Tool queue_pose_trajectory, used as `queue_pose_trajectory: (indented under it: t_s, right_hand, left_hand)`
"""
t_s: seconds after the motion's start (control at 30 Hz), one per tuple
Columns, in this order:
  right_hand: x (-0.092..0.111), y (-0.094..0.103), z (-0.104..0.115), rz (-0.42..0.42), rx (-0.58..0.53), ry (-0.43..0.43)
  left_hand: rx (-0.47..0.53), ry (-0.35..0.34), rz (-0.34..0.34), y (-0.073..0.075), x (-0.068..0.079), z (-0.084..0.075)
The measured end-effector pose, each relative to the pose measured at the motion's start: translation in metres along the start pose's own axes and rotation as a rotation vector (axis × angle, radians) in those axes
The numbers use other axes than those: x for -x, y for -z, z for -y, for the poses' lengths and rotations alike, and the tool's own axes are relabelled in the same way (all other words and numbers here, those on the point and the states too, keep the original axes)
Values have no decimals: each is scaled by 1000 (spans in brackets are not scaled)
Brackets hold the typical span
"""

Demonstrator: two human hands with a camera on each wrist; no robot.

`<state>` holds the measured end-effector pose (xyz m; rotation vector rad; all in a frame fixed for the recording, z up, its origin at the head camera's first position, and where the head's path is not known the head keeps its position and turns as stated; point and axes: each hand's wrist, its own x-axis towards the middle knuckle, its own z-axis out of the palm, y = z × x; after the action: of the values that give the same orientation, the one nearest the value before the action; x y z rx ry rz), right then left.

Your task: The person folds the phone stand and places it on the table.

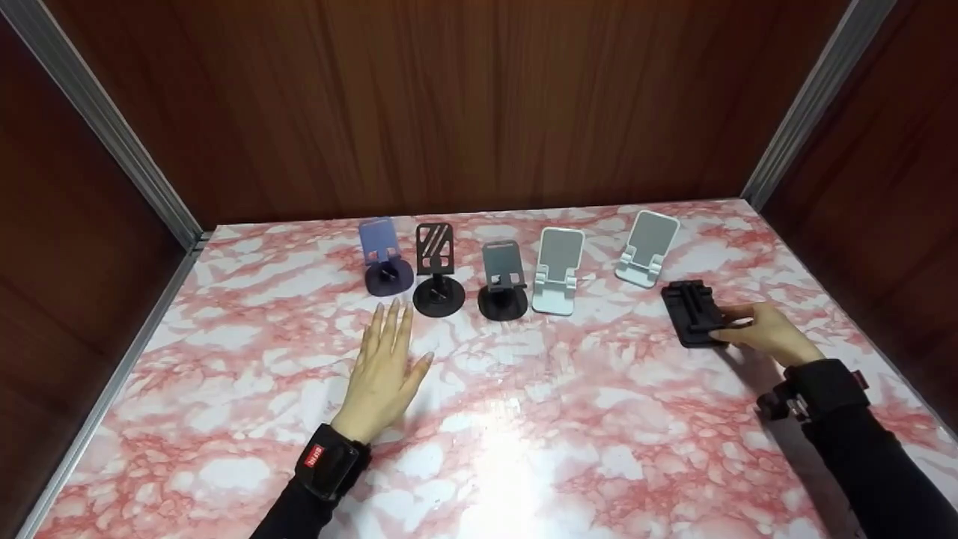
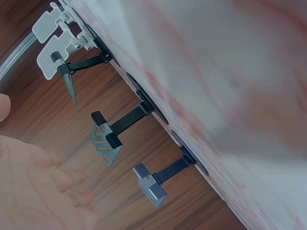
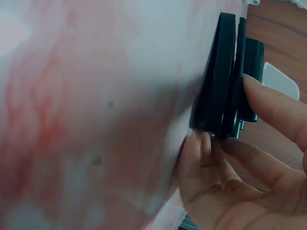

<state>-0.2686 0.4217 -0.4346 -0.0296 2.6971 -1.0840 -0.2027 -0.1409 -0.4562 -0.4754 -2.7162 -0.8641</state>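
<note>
Near the table's right side, my right hand (image 1: pixel 767 335) pinches the lower right edge of a black folded phone stand (image 1: pixel 694 314). The right wrist view shows the thumb on one face of this black stand (image 3: pixel 223 76) and the other fingers under its end; its near edge tilts slightly off the tabletop. My left hand (image 1: pixel 380 378) is held palm down with fingers straight, holding nothing. Beyond its fingertips stand a purple phone stand (image 1: pixel 380 243) and a black slotted phone stand (image 1: pixel 438 296).
Farther right are a grey phone stand with black base (image 1: pixel 504 266), a white phone stand (image 1: pixel 555 298) and another white phone stand (image 1: pixel 638 273). All stand on a pink marbled table (image 1: pixel 479 419). Wooden panels (image 1: pixel 449 105) with metal corner posts (image 1: pixel 816 97) enclose the back and sides.
</note>
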Motion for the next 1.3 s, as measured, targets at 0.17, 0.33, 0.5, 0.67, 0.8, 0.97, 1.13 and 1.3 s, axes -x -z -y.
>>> queue_pose_trajectory:
  t_s: [0.17,0.33,0.5,0.67,0.8,0.97,1.13,1.3]
  right_hand:
    - [0,0,4,-49,127,9]
    - [-1,0,10,-76,202,49]
    - [-1,-1,19,-95,275,52]
    - [-1,-2,29,-82,371,71]
    - [0,-2,39,-67,361,70]
    - [-1,-1,50,-50,257,44]
    - [-7,-2,58,-53,172,37]
    - [-18,0,64,-92,126,48]
  left_hand:
    - [-5,-3,-5,0,1,0]
    - [-10,6,3,1,0,0]
    - [-23,2,1,2,-1,1]
    - [-26,4,1,3,-1,2]
    - [-32,7,6,3,0,2]
    - [-46,6,-2,4,0,1]
    - [-64,-1,-15,3,0,3]
    - [-78,6,2,1,-1,2]
